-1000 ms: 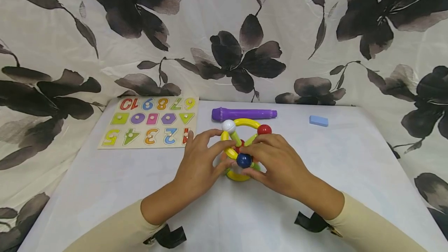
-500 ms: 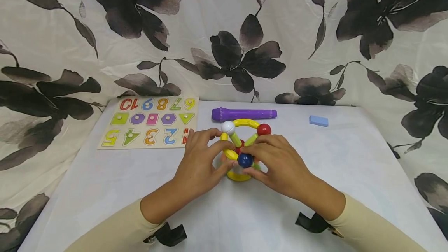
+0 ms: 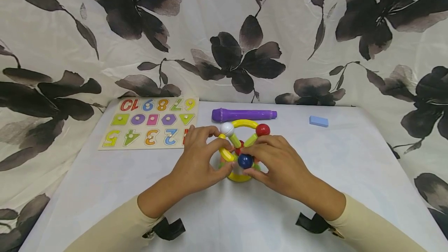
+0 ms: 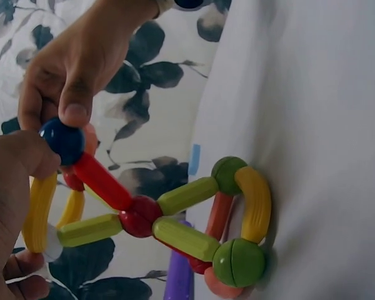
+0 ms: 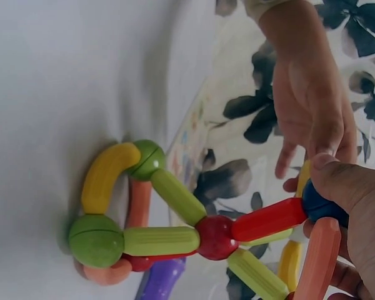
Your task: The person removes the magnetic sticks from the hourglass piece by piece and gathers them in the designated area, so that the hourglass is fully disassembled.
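A magnetic stick-and-ball structure stands on the table between both hands. My left hand [image 3: 197,160] pinches a curved yellow stick [image 3: 226,154] at its upper left, close to the white ball [image 3: 227,129]. My right hand [image 3: 285,168] grips the dark blue ball [image 3: 245,161] between thumb and fingers. A straight red stick [image 4: 103,181] runs from the blue ball to the central red ball [image 4: 140,215]. Light green sticks lead from there down to green balls [image 4: 239,262] at the base. An orange stick [image 5: 319,259] meets the blue ball in the right wrist view.
Behind the structure lies a purple toy microphone [image 3: 244,114]. A number and shape puzzle board [image 3: 105,143] sits at the back left, partly behind the left hand. At the back right is a blue block [image 3: 318,121]. Floral cloth [image 3: 196,22] hangs behind the white table [image 3: 350,158].
My left hand has shifted slightly left with the curved yellow stick, whose near end has drawn a little away from the blue ball. The white and red top balls moved slightly left.
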A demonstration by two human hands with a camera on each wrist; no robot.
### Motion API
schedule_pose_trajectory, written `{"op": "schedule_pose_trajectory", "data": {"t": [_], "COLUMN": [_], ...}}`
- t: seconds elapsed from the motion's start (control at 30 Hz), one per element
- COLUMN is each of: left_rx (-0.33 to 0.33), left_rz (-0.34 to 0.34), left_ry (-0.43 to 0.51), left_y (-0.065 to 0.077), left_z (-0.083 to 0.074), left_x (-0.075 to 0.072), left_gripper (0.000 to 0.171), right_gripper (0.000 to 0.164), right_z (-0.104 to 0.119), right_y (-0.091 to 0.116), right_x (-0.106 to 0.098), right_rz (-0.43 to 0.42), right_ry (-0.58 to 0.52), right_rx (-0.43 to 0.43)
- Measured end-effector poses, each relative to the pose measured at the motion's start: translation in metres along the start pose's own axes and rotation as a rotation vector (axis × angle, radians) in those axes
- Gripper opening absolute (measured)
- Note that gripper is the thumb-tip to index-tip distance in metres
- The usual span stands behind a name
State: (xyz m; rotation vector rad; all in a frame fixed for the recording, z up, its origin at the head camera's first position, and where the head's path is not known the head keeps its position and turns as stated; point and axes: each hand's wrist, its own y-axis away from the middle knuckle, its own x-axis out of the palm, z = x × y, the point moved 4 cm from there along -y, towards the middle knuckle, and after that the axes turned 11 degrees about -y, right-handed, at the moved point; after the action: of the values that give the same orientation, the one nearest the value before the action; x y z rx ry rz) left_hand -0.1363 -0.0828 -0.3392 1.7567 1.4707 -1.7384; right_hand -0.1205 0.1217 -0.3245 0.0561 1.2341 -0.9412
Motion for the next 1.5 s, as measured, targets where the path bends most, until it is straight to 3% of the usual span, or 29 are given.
{"op": "schedule_pose_trajectory", "data": {"t": [0.2, 0.4, 0.7, 1.2, 1.5], "left_rx": [0.060, 0.040, -0.001, -0.173, -0.209], "left_rz": [-0.046, -0.019, 0.058, 0.161, 0.248], "left_ry": [0.022, 0.037, 0.045, 0.069, 0.018], "left_y": [-0.001, 0.000, 0.013, 0.063, 0.089], "left_z": [0.003, 0.006, 0.016, 0.079, 0.112], "left_x": [0.000, 0.000, 0.000, 0.007, 0.012], "left_gripper": [0.031, 0.033, 0.066, 0.072, 0.068], "right_gripper": [0.057, 0.058, 0.058, 0.058, 0.057], "right_z": [0.001, 0.001, 0.001, 0.004, 0.003], "right_y": [0.000, -0.001, 0.000, 0.004, 0.005], "right_x": [0.000, 0.000, 0.000, 0.000, 0.001], "right_rz": [0.006, 0.008, 0.003, -0.026, -0.037], "right_ry": [0.002, 0.004, -0.013, -0.003, 0.001], "right_rx": [-0.002, -0.001, -0.002, -0.028, -0.022]}}
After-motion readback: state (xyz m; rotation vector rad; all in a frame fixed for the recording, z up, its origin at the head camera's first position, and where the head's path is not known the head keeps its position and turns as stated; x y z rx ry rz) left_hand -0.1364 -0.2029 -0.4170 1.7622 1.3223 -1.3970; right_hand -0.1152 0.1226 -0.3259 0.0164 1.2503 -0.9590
